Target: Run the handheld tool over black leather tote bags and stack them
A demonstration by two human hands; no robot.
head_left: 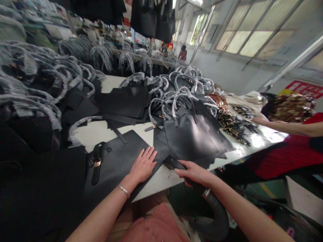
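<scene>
My left hand (143, 165) lies flat, fingers stretched, on a black leather bag panel (118, 153) on the table. This panel carries a short buckled strap (97, 164) with gold-coloured metal and a plastic-wrapped handle (73, 130). My right hand (193, 172) is closed around a dark, flat-tipped tool (174, 163) at the table's front edge. A thick black curved tube with a metal ring hangs below that hand; whether it joins the tool is hidden. Just beyond lies a stack of black bag panels (191, 136) with wrapped handles.
More black panels (123, 102) and wrapped handles (68, 72) cover the left and back of the white table (94, 134). Gold-and-black hardware (230, 124) is heaped at right, where a co-worker's arm (282, 126) reaches in. Black pieces (152, 18) hang overhead.
</scene>
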